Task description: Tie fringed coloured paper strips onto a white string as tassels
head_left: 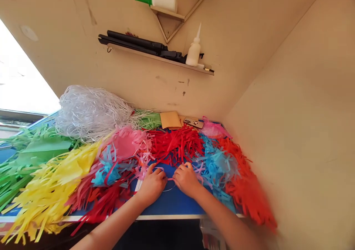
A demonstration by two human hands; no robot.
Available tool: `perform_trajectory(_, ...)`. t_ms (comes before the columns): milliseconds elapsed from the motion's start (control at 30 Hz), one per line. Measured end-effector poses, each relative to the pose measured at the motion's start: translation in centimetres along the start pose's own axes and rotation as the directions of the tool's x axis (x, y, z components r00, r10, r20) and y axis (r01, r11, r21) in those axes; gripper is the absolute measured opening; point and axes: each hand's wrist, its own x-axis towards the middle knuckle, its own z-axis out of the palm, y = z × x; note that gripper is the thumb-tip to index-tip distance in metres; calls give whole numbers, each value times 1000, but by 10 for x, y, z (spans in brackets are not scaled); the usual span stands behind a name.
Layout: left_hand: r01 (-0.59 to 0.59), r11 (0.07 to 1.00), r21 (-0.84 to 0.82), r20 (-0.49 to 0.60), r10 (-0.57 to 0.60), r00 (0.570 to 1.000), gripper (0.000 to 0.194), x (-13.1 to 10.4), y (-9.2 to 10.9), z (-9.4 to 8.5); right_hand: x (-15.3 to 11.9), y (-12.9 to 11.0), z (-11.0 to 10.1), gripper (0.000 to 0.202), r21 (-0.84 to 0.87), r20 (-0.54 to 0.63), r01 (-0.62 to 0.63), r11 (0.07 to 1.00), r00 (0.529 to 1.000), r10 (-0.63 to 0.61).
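Note:
Over the blue table (177,205), my left hand (153,183) and my right hand (186,179) face each other with fingers curled inward. A short pink strip (170,179) stretches between them, its ends pinched in the fingers of both hands. Below the strip, a thin pale string (169,189) curves over the table. Red fringed paper (177,143) lies just beyond my hands. Pink fringed paper (129,143) sits to the left, and blue fringed paper (217,165) is to the right.
Yellow (63,172) and green fringed paper (41,150) spread at the left, below white strings (91,111). Orange-red fringe (252,191) hangs over the right edge. A phone (193,122) and brown envelope (170,120) lie behind. A wall shelf (155,56) holds a glue bottle (193,52).

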Motion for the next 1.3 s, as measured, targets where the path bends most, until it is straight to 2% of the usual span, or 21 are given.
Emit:
perform_trajectory(200, -4, 1000, 1, 24, 4, 1000, 31, -3, 0, -2, 4, -10, 4, 21, -49, 78, 59, 997, 995, -55)
perform_trajectory(333, -18, 1000, 20, 25, 17, 1000, 26, -3, -2, -1, 12, -17, 8, 19, -90, 116, 95, 991, 990, -85)
perform_trajectory(533, -32, 998, 62, -6, 32, 999, 27, 0, 0, 2, 31, -17, -3, 15, -84, 158, 153, 985, 978, -139)
perform_trajectory(600, -14, 998, 57, -22, 15, 1000, 26, 0, 1, -1, 34, -14, -14, 12, -60, 163, 120, 991, 981, -109)
perform_trajectory(667, 15, 999, 43, -43, -13, 999, 25, -4, 1, -11, 32, -14, -33, 12, -40, 159, 62, 997, 986, -55)
perform_trajectory(767, 35, 999, -36, -171, -40, 984, 29, -13, 3, -43, 22, -20, -77, 17, 96, 79, -83, 992, 994, 76)
perform_trajectory(800, 12, 997, -73, -231, -29, 972, 30, -16, 4, -56, 18, -23, -93, 18, 260, 24, -161, 952, 987, 160)
perform_trajectory(833, -27, 995, -100, -289, -3, 957, 29, -18, 7, -69, 15, -26, -107, 21, 437, 7, -216, 873, 971, 237)
perform_trajectory(867, -65, 990, -123, -336, 20, 942, 28, -19, 9, -82, 12, -28, -119, 26, 603, 55, -248, 758, 961, 271)
perform_trajectory(933, -124, 980, -154, -404, 52, 913, 26, -19, 16, -101, 10, -33, -129, 37, 856, 246, -318, 407, 944, 221)
perform_trajectory(967, -140, 976, -169, -420, 57, 906, 25, -19, 20, -108, 10, -37, -128, 40, 909, 333, -361, 210, 929, 160)
perform_trajectory(1033, -156, 967, -202, -429, 56, 902, 23, -19, 27, -113, 9, -46, -115, 41, 899, 429, -413, -144, 898, 100)
perform_trajectory(1100, -151, 959, -240, -436, 32, 899, 20, -21, 33, -113, 6, -60, -96, 37, 847, 456, -367, -385, 874, 170)
perform_trajectory(1133, -137, 955, -262, -440, 8, 898, 18, -22, 36, -111, 3, -67, -86, 35, 823, 463, -321, -469, 857, 226)
perform_trajectory(1200, -81, 942, -326, -438, -74, 896, 14, -27, 40, -107, -4, -82, -72, 32, 786, 473, -223, -576, 818, 328)
perform_trajectory(1300, 33, 873, -487, -343, -225, 912, 11, -35, 49, -102, -12, -99, -64, 30, 761, 477, -112, -639, 765, 433)
